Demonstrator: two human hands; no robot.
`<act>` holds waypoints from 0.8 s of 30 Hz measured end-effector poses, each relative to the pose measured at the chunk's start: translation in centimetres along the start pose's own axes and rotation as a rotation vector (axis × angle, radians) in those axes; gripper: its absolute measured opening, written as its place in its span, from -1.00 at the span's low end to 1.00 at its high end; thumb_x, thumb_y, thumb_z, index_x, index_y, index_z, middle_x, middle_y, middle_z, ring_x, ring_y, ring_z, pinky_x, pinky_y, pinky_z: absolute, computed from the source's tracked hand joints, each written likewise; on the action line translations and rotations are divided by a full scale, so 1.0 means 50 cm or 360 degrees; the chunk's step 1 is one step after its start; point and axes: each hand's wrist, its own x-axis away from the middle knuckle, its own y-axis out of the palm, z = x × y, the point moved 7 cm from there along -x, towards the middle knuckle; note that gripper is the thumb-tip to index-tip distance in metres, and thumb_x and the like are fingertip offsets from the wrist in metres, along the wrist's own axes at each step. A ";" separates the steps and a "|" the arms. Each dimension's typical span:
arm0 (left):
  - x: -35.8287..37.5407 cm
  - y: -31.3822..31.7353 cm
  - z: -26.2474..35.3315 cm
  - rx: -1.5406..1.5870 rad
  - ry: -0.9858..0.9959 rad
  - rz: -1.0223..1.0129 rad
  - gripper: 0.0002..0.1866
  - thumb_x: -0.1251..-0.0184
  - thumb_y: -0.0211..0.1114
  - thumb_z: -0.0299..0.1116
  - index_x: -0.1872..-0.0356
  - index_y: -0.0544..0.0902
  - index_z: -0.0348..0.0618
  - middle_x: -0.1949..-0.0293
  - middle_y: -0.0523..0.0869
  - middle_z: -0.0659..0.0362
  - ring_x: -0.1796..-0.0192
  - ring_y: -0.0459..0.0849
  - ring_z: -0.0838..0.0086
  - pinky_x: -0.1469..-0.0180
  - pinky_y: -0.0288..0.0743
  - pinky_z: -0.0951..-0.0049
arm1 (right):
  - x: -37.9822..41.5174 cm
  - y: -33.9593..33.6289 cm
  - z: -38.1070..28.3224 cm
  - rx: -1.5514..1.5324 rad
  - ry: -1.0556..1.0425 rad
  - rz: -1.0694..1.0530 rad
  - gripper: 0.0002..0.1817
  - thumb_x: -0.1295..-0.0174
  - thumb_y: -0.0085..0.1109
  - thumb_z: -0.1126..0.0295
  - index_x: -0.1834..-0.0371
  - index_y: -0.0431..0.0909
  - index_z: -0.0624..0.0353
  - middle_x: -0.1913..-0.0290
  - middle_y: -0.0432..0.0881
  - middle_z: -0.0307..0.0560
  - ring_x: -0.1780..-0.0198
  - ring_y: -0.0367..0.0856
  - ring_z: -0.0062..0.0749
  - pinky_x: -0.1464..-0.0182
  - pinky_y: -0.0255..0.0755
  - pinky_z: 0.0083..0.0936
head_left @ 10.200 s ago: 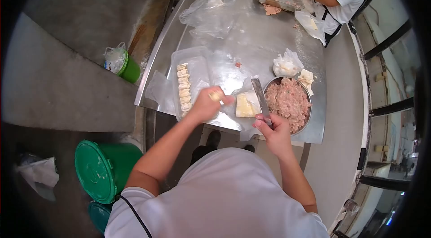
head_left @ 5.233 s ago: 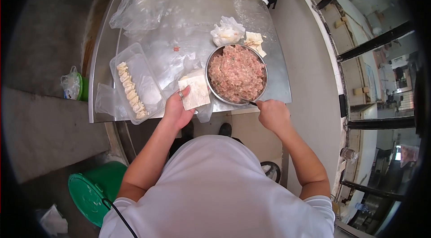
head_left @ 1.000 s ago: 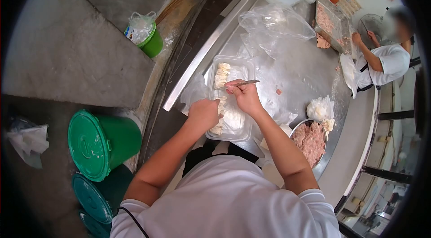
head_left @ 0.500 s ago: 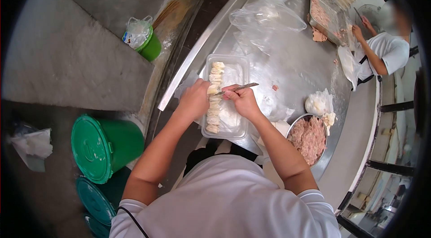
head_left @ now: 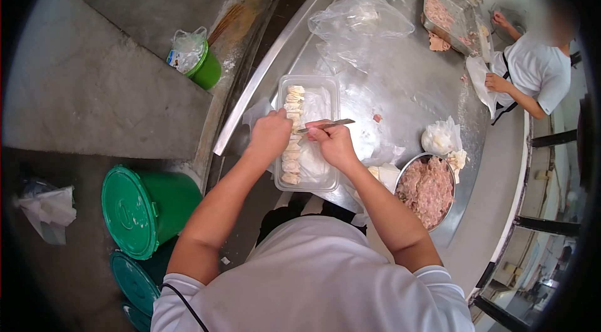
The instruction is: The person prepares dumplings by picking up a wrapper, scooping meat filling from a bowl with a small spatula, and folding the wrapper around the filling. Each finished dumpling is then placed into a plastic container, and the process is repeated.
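Pale, folded dough pieces (head_left: pixel 292 146) form one tight row in a clear tray (head_left: pixel 318 174), between the left hand (head_left: pixel 271 135), whose grip I cannot tell, and the right hand (head_left: pixel 334 143), which pinches a thin metal blade (head_left: pixel 342 122).

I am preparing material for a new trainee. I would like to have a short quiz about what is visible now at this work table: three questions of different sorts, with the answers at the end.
1. What does the right hand hold?
a) a green lid
b) a thin metal tool
c) a wooden rolling pin

2. True or false: the minced meat lies to the right of the clear plastic tray.

3. Fill the gap: beside the left hand, the folded dough pieces lie in one ____.

Key: 1 b; 2 true; 3 row.
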 end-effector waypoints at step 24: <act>0.007 -0.072 0.094 0.0249 0.0331 -0.0002 -0.81 -0.21 0.29 -0.49 0.21 0.81 -0.16 0.22 0.80 -0.02 0.08 0.79 0.07 0.02 0.68 0.12 | 0.351 -0.129 -0.131 -0.0141 -0.0382 0.0808 -0.81 -0.51 0.17 0.50 -0.02 0.68 0.39 0.10 0.73 -0.04 0.18 0.74 -0.43 0.04 0.67 -0.50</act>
